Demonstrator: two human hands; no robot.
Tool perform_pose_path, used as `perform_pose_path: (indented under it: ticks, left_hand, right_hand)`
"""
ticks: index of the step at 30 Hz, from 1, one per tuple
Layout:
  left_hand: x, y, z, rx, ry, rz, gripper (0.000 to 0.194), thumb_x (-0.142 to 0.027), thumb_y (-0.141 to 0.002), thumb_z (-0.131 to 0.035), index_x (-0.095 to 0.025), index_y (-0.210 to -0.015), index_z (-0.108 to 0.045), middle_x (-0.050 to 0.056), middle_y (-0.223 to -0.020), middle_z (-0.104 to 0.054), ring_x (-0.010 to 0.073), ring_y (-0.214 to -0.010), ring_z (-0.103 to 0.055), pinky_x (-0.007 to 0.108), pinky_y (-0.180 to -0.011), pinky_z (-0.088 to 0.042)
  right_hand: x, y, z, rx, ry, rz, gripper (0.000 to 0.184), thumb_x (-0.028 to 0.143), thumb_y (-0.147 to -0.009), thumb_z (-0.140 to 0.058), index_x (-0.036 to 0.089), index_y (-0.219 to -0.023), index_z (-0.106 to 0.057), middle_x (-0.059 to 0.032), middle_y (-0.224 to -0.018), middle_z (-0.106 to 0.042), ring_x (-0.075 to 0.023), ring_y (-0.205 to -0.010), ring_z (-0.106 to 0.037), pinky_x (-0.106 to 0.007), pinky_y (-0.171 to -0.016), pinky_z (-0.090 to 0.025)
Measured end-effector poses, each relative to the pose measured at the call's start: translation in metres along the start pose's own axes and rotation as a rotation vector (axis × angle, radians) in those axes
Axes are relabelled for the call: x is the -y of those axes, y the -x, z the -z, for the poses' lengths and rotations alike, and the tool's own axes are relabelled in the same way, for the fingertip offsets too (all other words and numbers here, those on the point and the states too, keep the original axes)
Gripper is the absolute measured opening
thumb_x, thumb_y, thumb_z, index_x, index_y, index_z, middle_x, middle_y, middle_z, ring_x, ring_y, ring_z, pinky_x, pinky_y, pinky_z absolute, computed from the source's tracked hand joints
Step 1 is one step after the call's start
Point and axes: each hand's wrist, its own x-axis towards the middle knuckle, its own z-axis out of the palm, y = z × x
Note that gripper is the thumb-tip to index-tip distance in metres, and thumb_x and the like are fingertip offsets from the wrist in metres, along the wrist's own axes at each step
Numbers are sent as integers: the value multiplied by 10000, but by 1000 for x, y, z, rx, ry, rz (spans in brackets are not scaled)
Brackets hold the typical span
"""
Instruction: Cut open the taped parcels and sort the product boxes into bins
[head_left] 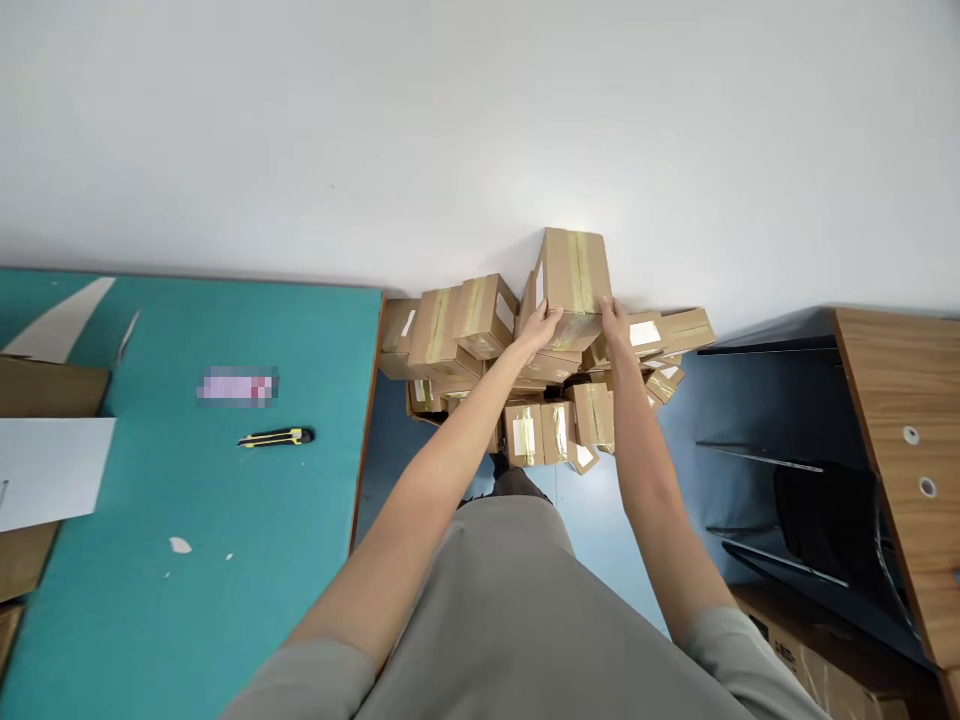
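A green tabletop [300, 520] stands left of a blue floor [592, 510], against a white wall [375, 150]; a wood-grain surface [900, 390] with two round holes is at right. Over a heap of taped cartons [439, 330], too overlapped to count, the left hand [541, 328] and right hand [614, 322] clasp one sealed box [576, 285] by its near end, contents hidden. Thumbs press its sides; whether the other fingers are spread cannot be told. One utility knife [277, 437] lies on the green.
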Motion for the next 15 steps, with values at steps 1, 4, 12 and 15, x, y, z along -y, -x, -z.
perform_pose_path:
  ticks: [1, 4, 12, 15]
  left_hand:
    - [5, 5, 3, -2, 5, -41, 802, -553, -1136, -587, -224, -1825, -342, 131, -1914, -242, 308, -1790, -249, 523, -1445, -246]
    - [37, 53, 28, -38, 104, -241, 706, -570, -1121, -609, -240, -1738, -517, 107, -1840, -445, 287, -1741, -385, 468, -1444, -276]
    - [178, 296, 127, -785, 408, -85, 749, -742, -1024, -715, -288, -1614, -626, 134, -1687, -618, 366, -1533, -640, 532, -1206, -627]
    - [232, 373, 149, -1146, 512, -36, 760, -744, -977, -781, -303, -1586, -669, 125, -1713, -563, 375, -1518, -644, 519, -1166, -661]
  right_hand:
    - [5, 12, -2, -6, -9, -20, 773, 757, -1058, -552, 108, -1430, -746, -239, -1464, -762, -371, -1413, -686, -575, -1260, -517]
    - [28, 78, -10, -3, -33, 22, 739, 705, -1085, -548, 172, -1575, -692, -174, -1520, -760, -347, -1466, -679, -549, -1278, -518]
    - [93, 306, -97, 563, -95, 83, 776, 665, -1091, -646, 234, -1731, -564, -109, -1729, -607, -331, -1596, -603, -526, -1354, -476]
    - [99, 364, -167, 940, -121, 130, 805, 714, -1078, -630, 230, -1720, -583, -98, -1704, -632, -332, -1584, -620, -499, -1328, -516]
